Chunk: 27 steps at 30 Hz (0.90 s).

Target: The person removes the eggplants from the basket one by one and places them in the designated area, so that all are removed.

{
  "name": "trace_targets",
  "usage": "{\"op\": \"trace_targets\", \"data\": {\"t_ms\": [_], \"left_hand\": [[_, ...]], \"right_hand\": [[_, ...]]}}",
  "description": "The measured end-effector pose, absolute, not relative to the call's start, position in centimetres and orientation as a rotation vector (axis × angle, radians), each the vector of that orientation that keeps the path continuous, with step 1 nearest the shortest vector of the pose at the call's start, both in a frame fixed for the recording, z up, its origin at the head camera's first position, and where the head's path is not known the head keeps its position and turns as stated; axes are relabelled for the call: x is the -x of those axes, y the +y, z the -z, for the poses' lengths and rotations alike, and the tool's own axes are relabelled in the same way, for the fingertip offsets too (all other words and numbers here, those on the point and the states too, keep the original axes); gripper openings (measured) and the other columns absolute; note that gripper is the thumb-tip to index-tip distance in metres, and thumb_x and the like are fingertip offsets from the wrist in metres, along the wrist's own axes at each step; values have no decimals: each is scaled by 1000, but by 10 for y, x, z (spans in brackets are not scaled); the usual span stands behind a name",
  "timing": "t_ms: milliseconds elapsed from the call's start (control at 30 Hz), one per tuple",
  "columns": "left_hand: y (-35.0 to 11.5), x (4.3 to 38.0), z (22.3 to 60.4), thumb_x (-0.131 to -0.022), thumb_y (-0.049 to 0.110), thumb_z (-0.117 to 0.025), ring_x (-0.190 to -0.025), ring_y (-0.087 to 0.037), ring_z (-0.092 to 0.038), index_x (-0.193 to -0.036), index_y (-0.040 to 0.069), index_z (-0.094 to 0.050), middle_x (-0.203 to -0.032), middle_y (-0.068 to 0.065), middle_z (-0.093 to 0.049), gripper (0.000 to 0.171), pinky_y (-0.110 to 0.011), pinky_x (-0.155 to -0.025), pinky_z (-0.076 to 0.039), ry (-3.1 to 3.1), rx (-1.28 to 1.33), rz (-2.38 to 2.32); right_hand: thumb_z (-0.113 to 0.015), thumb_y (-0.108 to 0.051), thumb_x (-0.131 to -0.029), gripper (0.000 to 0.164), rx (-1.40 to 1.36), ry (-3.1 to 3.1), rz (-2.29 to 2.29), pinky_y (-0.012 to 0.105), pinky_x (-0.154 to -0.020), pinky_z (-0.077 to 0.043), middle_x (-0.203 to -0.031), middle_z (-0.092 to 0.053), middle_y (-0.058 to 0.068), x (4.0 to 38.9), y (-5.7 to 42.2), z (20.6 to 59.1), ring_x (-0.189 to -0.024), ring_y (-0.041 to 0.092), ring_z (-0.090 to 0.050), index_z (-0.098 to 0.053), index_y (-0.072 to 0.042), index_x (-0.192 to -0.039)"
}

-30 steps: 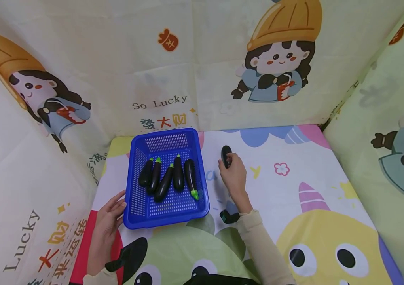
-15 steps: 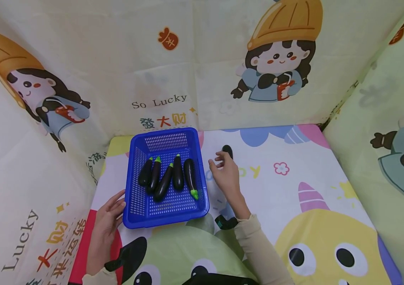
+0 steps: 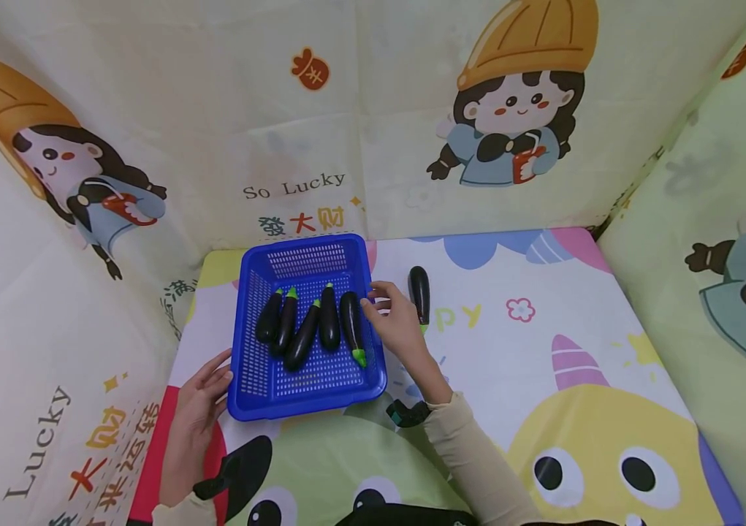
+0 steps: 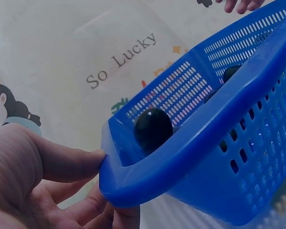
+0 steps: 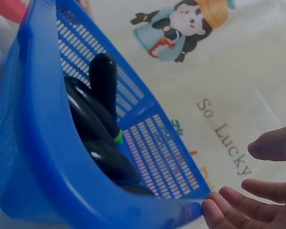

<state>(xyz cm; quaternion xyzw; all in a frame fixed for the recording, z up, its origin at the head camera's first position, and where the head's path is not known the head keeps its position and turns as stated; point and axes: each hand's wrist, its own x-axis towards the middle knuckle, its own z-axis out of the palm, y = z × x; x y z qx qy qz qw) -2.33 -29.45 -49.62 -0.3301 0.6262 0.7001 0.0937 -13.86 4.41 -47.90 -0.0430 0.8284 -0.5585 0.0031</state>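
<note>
A blue plastic basket (image 3: 249, 394) holds several dark eggplants (image 3: 329, 321) with green stem ends. My left hand (image 3: 191, 413) pinches its left rim; in the left wrist view the thumb (image 4: 71, 164) presses the rim's edge while the fingers curl beneath. At the basket's right side, my right hand (image 3: 399, 321) is spread with nothing in it. Its fingertips (image 5: 212, 210) are right at the rim in the right wrist view, thumb held apart. A single eggplant (image 3: 419, 288) lies on the table just beyond the right hand, stem end toward me.
A patterned cloth (image 3: 478, 351) with cartoon prints covers the table. Printed fabric walls (image 3: 386, 131) close off the back and both sides, and the basket's far end stands near the back wall.
My right hand has let go of the single eggplant, leaving it on the table, and moved left to the basket's right rim. The left hand has stayed at the left rim.
</note>
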Motion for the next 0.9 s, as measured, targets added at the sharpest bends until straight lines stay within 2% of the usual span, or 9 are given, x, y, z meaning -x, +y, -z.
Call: {"op": "trace_targets", "data": {"t_ms": [300,533,800,900], "left_hand": [[-294,25,496,-106,23,-57,-98,1,-74,-161,31,-41,-102,28,-73,58,-17,-89,-59,1859,999,-2064],[-294,26,495,-107,23,-56,-98,1,-73,-161,32,-40,-102,29,-72,57,-16,-90,-59,1867,1002,-2047],[-294,25,496,-106,24,-57,-98,2,-73,-161,33,-40,-102,29,-72,58,-17,-90,-59,1866,1003,-2046],[-294,25,496,-107,24,-57,-98,1,-73,-161,33,-40,-102,29,-73,58,-17,-90,-59,1851,1005,-2054]], "right_hand": [[-67,-32,-102,45,179,2607,1612,43,-86,-64,-128,-72,12,138,27,474,-109,27,-74,-60,-9,-140],[-68,-30,-101,45,181,2600,1589,45,-85,-63,-126,-73,14,137,15,468,-108,29,-74,-61,-6,-139],[-67,-29,-102,47,195,2572,1528,37,-78,-64,-125,-72,17,136,0,469,-100,26,-74,-59,-3,-141],[-67,-30,-102,50,198,2565,1491,39,-80,-63,-126,-73,17,136,-5,470,-102,25,-74,-58,-2,-143]]}}
